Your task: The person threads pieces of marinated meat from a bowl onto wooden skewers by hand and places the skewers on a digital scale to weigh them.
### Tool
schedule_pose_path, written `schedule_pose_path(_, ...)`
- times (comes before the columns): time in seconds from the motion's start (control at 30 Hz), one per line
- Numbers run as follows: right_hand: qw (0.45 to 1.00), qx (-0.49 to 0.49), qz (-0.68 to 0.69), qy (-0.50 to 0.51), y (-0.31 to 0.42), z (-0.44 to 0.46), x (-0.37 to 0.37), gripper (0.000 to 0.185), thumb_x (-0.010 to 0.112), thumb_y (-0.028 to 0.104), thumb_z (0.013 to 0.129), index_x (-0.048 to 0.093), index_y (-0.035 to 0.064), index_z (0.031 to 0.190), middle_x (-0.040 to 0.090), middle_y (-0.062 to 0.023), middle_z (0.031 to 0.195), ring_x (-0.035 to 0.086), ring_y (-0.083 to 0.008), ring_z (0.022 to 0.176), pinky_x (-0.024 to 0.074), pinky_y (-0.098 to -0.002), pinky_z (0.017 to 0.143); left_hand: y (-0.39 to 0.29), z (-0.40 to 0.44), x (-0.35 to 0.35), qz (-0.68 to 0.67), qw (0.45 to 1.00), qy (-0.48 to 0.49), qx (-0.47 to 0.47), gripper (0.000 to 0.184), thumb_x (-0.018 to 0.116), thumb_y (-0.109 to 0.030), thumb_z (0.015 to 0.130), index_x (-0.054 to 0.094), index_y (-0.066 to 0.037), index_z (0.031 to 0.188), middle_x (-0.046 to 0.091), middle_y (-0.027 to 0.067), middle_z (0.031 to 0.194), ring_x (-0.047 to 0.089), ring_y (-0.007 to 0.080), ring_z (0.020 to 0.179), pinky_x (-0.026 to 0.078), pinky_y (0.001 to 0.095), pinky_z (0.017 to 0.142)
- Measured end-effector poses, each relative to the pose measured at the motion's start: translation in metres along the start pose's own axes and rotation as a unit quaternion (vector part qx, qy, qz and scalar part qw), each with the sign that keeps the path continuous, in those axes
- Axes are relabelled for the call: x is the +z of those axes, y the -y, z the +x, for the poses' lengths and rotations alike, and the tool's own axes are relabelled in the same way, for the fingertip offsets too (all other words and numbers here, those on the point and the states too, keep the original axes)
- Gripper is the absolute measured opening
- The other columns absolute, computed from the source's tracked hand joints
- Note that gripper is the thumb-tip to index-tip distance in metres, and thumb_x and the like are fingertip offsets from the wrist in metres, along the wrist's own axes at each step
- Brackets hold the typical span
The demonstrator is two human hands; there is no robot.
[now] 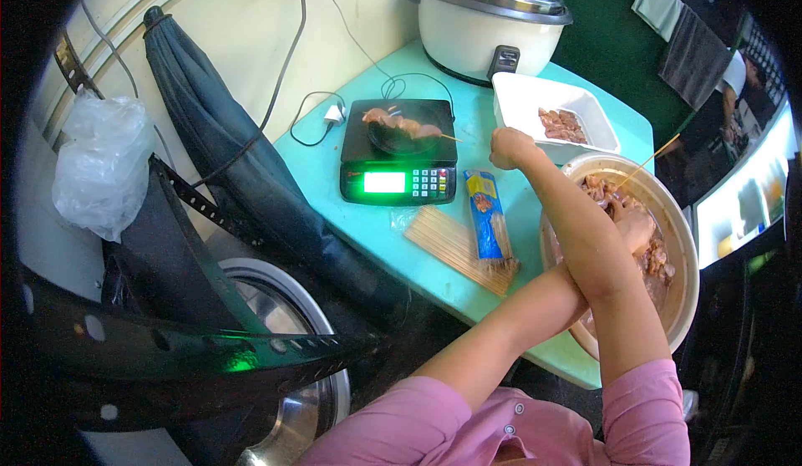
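My forearms cross, the right one above the left. Down in the big round basin (690, 290) is my left hand (637, 225), its fingers curled into the marinated raw meat (656, 261). A thin wooden skewer (650, 162) leans out over the basin's rim, its lower end by the meat near those fingers. My right hand (510, 148) is closed at the near left corner of a white tray (520, 102); what its fingers hold is hidden. Pieces of raw meat (562, 125) lie in the tray. A skewer of meat (401, 123) rests on the digital scale (355, 152).
Loose bamboo skewers (459, 249) and a blue skewer packet (483, 207) lie on the turquoise table (313, 178). A large rice cooker (468, 35) stands at the back. Cables (302, 65) hang along the wall. At left is a dark folded umbrella (209, 106). Another person (735, 81) is far right.
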State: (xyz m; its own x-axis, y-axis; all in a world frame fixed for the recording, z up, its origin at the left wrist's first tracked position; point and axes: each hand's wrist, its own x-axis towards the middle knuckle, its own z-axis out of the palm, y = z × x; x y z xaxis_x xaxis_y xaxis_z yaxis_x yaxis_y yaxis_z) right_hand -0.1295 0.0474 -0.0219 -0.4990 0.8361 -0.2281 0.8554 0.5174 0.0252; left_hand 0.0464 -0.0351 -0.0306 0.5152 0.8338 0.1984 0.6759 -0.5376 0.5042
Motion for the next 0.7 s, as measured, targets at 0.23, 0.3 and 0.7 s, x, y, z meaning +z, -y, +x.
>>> schedule_pose_path(0.23, 1.0, -0.001, -0.004, -0.005, 0.0, 0.002, 0.002, 0.031, 0.057, 0.004, 0.067, 0.065, 0.0007, 0.097, 0.063, -0.0181, 0.104, 0.061, -0.0302, 0.099, 0.0511, -0.0381, 0.081, 0.0, 0.001, 0.002, 0.009, 1.0, 0.008, 0.013, 0.024, 0.061, -0.018, 0.071, 0.068, -0.008, 0.092, 0.065, 0.0132, 0.098, 0.058, 0.0322, 0.102, 0.027, 0.071, 0.091)
schedule_pose_path(0.3, 1.0, 0.002, -0.007, -0.003, 0.001, 0.002, 0.002, 0.032, 0.057, 0.004, 0.067, 0.065, 0.0012, 0.098, 0.063, -0.0176, 0.105, 0.061, -0.0301, 0.099, 0.051, -0.038, 0.081, 0.001, 0.002, 0.004, 0.008, 1.0, 0.011, 0.019, 0.024, 0.061, -0.018, 0.071, 0.068, -0.008, 0.092, 0.065, 0.0133, 0.098, 0.058, 0.0322, 0.102, 0.027, 0.0709, 0.091)
schedule_pose_path(0.7, 1.0, -0.004, -0.01, 0.013, 0.001, 0.001, 0.0, 0.032, 0.058, 0.005, 0.069, 0.064, 0.002, 0.1, 0.063, -0.0175, 0.106, 0.061, -0.0309, 0.1, 0.0506, -0.0386, 0.082, -0.002, -0.002, -0.005, 0.014, 1.0, 0.017, 0.003, 0.024, 0.061, -0.017, 0.07, 0.068, -0.007, 0.09, 0.065, 0.0116, 0.1, 0.059, 0.0281, 0.101, 0.03, 0.0689, 0.089)
